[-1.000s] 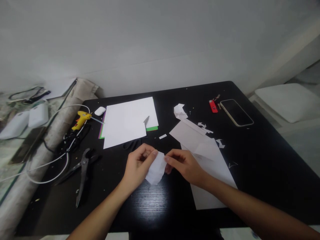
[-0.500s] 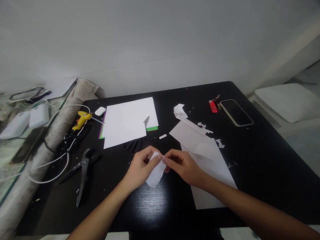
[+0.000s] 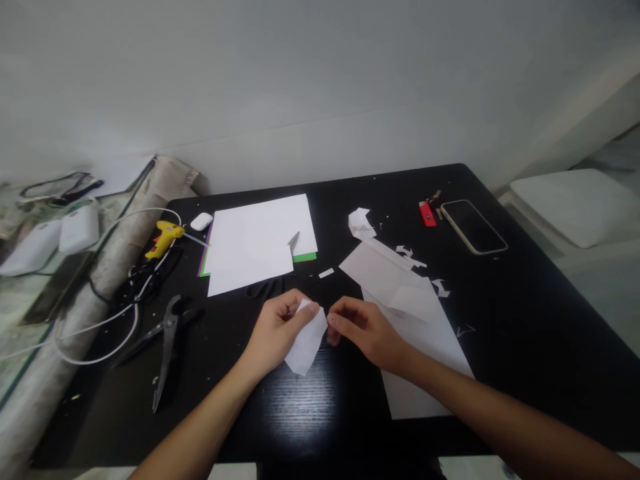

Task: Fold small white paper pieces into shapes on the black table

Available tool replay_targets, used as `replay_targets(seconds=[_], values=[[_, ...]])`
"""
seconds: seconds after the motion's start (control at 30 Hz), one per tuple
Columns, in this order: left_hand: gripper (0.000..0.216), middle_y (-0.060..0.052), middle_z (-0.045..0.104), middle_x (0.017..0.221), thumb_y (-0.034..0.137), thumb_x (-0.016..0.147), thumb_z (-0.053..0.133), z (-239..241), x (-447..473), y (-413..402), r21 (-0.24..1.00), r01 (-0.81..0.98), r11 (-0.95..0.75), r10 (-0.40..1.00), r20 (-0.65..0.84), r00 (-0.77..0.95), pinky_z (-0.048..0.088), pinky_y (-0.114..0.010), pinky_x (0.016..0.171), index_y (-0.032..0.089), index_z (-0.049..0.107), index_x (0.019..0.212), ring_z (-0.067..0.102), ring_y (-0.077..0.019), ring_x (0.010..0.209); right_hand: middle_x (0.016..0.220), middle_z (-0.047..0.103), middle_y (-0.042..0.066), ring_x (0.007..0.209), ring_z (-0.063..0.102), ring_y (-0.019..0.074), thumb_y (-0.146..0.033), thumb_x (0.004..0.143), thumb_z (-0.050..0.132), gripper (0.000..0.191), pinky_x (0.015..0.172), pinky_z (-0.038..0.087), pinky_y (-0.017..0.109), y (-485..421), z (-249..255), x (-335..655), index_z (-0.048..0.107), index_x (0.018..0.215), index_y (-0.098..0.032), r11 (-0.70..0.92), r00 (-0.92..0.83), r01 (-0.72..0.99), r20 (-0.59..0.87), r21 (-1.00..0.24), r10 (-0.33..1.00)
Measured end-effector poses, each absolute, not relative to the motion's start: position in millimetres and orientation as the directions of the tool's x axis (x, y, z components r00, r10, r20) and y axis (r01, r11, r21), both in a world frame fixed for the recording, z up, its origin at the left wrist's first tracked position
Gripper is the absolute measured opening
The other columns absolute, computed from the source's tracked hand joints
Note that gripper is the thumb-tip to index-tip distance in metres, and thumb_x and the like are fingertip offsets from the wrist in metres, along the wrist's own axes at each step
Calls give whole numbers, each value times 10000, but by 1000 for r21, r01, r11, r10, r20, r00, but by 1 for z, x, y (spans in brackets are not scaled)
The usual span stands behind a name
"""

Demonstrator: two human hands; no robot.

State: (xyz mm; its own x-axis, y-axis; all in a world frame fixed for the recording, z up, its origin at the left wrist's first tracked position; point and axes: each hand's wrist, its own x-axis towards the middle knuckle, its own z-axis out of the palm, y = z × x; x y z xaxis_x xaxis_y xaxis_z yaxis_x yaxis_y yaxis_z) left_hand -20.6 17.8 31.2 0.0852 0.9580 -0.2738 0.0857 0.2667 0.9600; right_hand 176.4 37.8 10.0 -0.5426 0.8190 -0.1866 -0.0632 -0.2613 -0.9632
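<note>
A small folded piece of white paper (image 3: 306, 343) is held above the dark table, between the thumb and fingers of my left hand (image 3: 275, 330). Its lower end hangs free and comes to a blunt point. At the paper's right edge, the thumb and bent fingers of my right hand (image 3: 367, 333) close in a pinch on its rim; the exact contact is hard to see. Under and beside my right forearm lie white sheets (image 3: 425, 360), partly covered by the arm. Just beyond my left hand are black scissors handles (image 3: 265, 288), with the metal tip on a paper stack.
The white-topped paper stack (image 3: 255, 243) lies ahead. Pliers (image 3: 169, 333), a yellow glue gun (image 3: 165, 239) and cables are at left. A folded paper shape (image 3: 361, 223), paper scraps (image 3: 441, 288), a red lighter (image 3: 427, 213) and a phone (image 3: 474, 227) lie at right.
My left hand has shifted slightly left with the paper, and its fingertips have drawn away from my right fingertips. More of the paper's upper face shows. The right hand stays nearly in place.
</note>
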Motion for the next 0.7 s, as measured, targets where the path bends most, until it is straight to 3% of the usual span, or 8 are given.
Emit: replay_targets(seconds=[0.13, 0.33, 0.6, 0.7], values=[[358, 23, 619, 588, 481, 902, 716, 30, -17, 16, 954, 73, 292, 941, -300, 159, 351, -184, 459, 154, 637, 778, 509, -88, 480, 700, 682, 9, 679, 664, 166, -485, 871, 764, 325, 704, 517, 314, 38, 10, 176, 665, 830, -179, -298, -537, -60, -222, -953, 814], [335, 6, 647, 640, 470, 924, 691, 31, -21, 18, 962, 51, 269, 953, -274, 128, 388, -195, 497, 151, 658, 826, 549, -102, 529, 697, 652, -5, 663, 651, 161, -485, 880, 751, 328, 692, 522, 319, 41, 9, 176, 648, 798, -185, -318, -530, -100, -220, -943, 819], [350, 27, 563, 611, 448, 959, 631, 27, -17, 17, 965, 91, 244, 958, -255, 130, 359, -200, 502, 156, 622, 767, 492, -94, 526, 836, 692, 0, 800, 635, 169, -329, 838, 783, 154, 740, 493, 310, 42, 11, 177, 699, 921, -230, -256, -421, -83, -199, -963, 885], [247, 15, 618, 680, 400, 976, 601, 29, -20, 18, 979, 52, 199, 971, -204, 125, 443, -224, 572, 164, 671, 961, 596, -123, 589, 775, 668, -10, 735, 592, 157, -304, 834, 749, 80, 690, 462, 301, 45, 12, 178, 747, 862, -229, -354, -450, -107, -272, -929, 850]])
